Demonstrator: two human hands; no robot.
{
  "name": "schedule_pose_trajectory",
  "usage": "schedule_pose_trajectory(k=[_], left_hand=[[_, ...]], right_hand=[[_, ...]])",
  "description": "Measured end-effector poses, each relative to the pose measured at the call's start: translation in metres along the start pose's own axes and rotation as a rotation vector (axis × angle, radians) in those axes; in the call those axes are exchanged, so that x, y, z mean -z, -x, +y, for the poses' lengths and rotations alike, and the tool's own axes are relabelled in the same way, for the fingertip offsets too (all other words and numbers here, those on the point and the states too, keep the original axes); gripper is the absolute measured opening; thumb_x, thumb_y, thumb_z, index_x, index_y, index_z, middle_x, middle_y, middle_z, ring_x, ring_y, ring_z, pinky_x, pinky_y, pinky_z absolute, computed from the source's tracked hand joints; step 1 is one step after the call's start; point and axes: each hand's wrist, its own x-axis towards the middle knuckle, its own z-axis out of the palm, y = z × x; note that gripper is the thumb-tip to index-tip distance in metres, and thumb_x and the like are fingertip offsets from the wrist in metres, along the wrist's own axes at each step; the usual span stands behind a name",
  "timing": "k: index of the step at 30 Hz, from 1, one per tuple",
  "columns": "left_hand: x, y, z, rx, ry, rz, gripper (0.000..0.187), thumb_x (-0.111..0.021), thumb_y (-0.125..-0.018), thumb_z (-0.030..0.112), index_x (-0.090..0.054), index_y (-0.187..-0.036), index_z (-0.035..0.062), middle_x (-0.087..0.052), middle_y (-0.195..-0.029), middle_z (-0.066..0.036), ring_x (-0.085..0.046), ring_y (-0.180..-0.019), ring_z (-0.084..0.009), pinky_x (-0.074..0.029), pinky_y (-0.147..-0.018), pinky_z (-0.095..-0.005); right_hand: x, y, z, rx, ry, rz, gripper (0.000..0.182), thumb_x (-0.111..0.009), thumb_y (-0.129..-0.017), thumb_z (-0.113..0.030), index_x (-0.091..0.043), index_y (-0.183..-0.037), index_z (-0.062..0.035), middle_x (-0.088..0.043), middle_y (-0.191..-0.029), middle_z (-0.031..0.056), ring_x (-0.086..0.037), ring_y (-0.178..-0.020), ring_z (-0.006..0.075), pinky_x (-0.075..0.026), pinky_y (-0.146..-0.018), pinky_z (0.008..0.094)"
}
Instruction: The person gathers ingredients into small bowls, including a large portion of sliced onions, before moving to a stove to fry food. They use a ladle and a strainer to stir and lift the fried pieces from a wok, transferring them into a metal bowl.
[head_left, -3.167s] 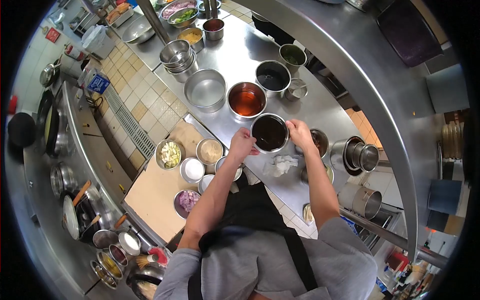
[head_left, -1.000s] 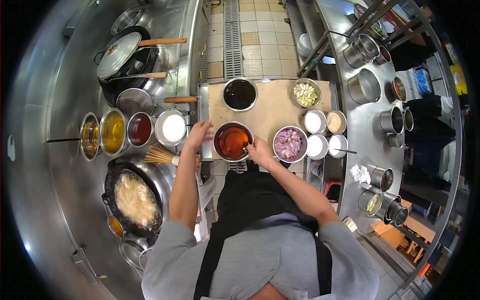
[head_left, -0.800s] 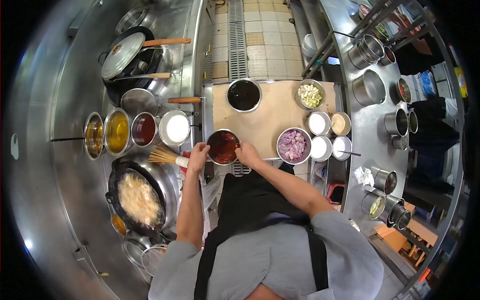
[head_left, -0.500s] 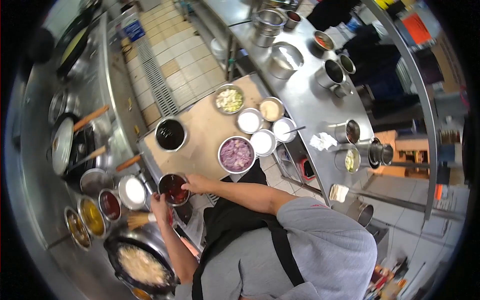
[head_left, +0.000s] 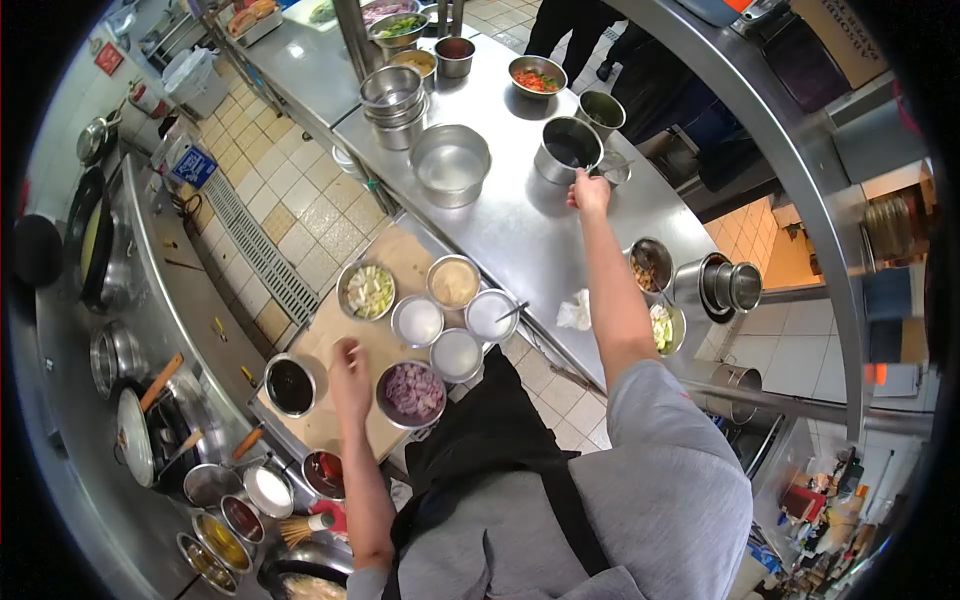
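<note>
My right hand [head_left: 588, 190] reaches out over the steel counter, its fingers closed at the near rim of a steel pot [head_left: 553, 168] that has dark contents. A small metal cup [head_left: 616, 169] lies close beside that hand. My left hand [head_left: 350, 372], smeared by motion, hangs above the tan board [head_left: 325, 345]; whether its fingers are closed does not show. It is between a pot of dark liquid [head_left: 292, 385] and a bowl of chopped purple onion [head_left: 412, 393]. Nearer my body, a bowl of red sauce [head_left: 325, 472] stands partly behind my left forearm.
Bowls of white powder [head_left: 417, 321], chopped pale vegetable [head_left: 367, 291] and beige paste [head_left: 453, 282] stand on the board. A large steel pot [head_left: 450, 165] and stacked pots [head_left: 393, 105] occupy the counter. At left are sauce bowls and a wok [head_left: 305, 578]. Another person's dark-clad legs [head_left: 570, 35] show beyond.
Both hands have let go of the red sauce bowl. My right hand has swung across to the pot on the counter, my left has lifted over the board. The view has turned toward the counter.
</note>
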Motion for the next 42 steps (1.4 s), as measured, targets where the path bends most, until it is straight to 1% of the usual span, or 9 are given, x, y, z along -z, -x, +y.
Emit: schedule_pose_trajectory(k=[9, 13, 20, 26, 28, 31, 37, 39, 42], left_hand=[[-0.21, -0.094, 0.17, -0.181, -0.042, -0.437, 0.034, -0.066, -0.094, 0.014, -0.062, -0.123, -0.0039, -0.071, -0.099, -0.023, -0.071, -0.089, -0.034, -0.056, -0.081, -0.0438], [-0.231, -0.094, 0.158, -0.138, 0.087, -0.411, 0.039, -0.066, -0.096, 0.018, -0.06, -0.129, -0.0006, -0.072, -0.098, -0.018, -0.071, -0.093, -0.0279, -0.057, -0.081, -0.0389], [-0.084, -0.045, 0.083, 0.279, 0.137, -0.028, 0.026, -0.065, -0.098, 0.017, -0.062, -0.117, -0.0002, -0.072, -0.101, -0.018, -0.071, -0.092, -0.0283, -0.056, -0.082, -0.0404], [0.085, 0.002, -0.092, 0.323, -0.375, 0.814, 0.025, -0.058, -0.085, 0.002, -0.064, -0.108, -0.0068, -0.064, -0.105, -0.03, -0.064, -0.103, -0.0442, -0.051, -0.094, -0.0499], [0.127, 0.004, -0.187, 0.492, -0.68, 0.724, 0.042, -0.059, -0.082, 0.005, -0.062, -0.121, -0.01, -0.067, -0.108, -0.034, -0.069, -0.103, -0.0409, -0.055, -0.093, -0.0493], [0.161, -0.003, -0.238, 0.687, 0.13, 0.366, 0.043, -0.058, -0.08, 0.003, -0.062, -0.121, -0.0107, -0.071, -0.103, -0.032, -0.074, -0.092, -0.04, -0.062, -0.078, -0.0473], [0.136, 0.016, -0.208, 0.614, 0.316, 0.496, 0.035, -0.053, -0.082, -0.004, -0.058, -0.115, -0.0159, -0.07, -0.089, -0.029, -0.073, -0.06, -0.0327, -0.057, -0.045, -0.0392], [0.135, 0.025, -0.204, 0.73, 0.569, 0.376, 0.032, -0.051, -0.087, -0.001, -0.058, -0.115, -0.0143, -0.07, -0.091, -0.03, -0.074, -0.07, -0.0398, -0.061, -0.057, -0.0453], [0.161, 0.026, -0.265, 0.564, -0.085, 0.397, 0.035, -0.051, -0.09, 0.003, -0.06, -0.121, -0.0103, -0.071, -0.104, -0.029, -0.072, -0.095, -0.0458, -0.06, -0.085, -0.05]], right_hand=[[0.01, -0.036, -0.02, -0.158, -0.082, -0.087, 0.017, -0.057, -0.09, -0.012, -0.061, -0.082, 0.0025, -0.06, -0.066, 0.0073, -0.057, -0.052, 0.0146, -0.051, -0.043, 0.0313], [0.034, 0.0, -0.021, -0.105, 0.047, -0.175, 0.029, -0.07, -0.092, -0.027, -0.059, -0.104, -0.0034, -0.058, -0.072, 0.0051, -0.058, -0.057, 0.0157, -0.052, -0.049, 0.0331], [0.071, 0.091, -0.033, 0.068, 0.255, -0.559, 0.018, -0.055, -0.095, -0.011, -0.063, -0.108, -0.0005, -0.052, -0.062, 0.0016, -0.046, -0.044, 0.0097, -0.041, -0.036, 0.0279], [0.046, 0.231, -0.055, 0.031, 0.295, -0.767, 0.021, -0.054, -0.094, -0.007, -0.062, -0.111, 0.002, -0.052, -0.062, 0.0017, -0.045, -0.043, 0.0088, -0.043, -0.036, 0.0281], [0.027, 0.276, -0.046, -0.011, 0.242, -0.836, 0.021, -0.054, -0.094, -0.007, -0.062, -0.111, 0.0024, -0.053, -0.063, 0.0013, -0.044, -0.042, 0.0085, -0.043, -0.036, 0.0277], [-0.008, 0.352, -0.048, -0.034, 0.239, -0.971, 0.024, -0.051, -0.094, -0.004, -0.06, -0.116, 0.002, -0.053, -0.065, 0.0005, -0.043, -0.042, 0.0071, -0.043, -0.035, 0.0263], [-0.082, 0.477, -0.02, -0.012, 0.291, -1.133, 0.028, -0.053, -0.095, -0.003, -0.061, -0.121, 0.0011, -0.057, -0.063, 0.0023, -0.049, -0.044, 0.0084, -0.043, -0.036, 0.0267], [-0.105, 0.51, -0.009, 0.001, 0.309, -1.194, 0.028, -0.053, -0.095, -0.004, -0.061, -0.121, 0.0019, -0.059, -0.064, 0.0028, -0.052, -0.045, 0.0089, -0.043, -0.035, 0.0268], [-0.141, 0.561, -0.005, 0.026, 0.401, -1.258, 0.029, -0.053, -0.093, -0.005, -0.063, -0.119, 0.0023, -0.063, -0.075, 0.0067, -0.056, -0.05, 0.0115, -0.044, -0.037, 0.0285]])
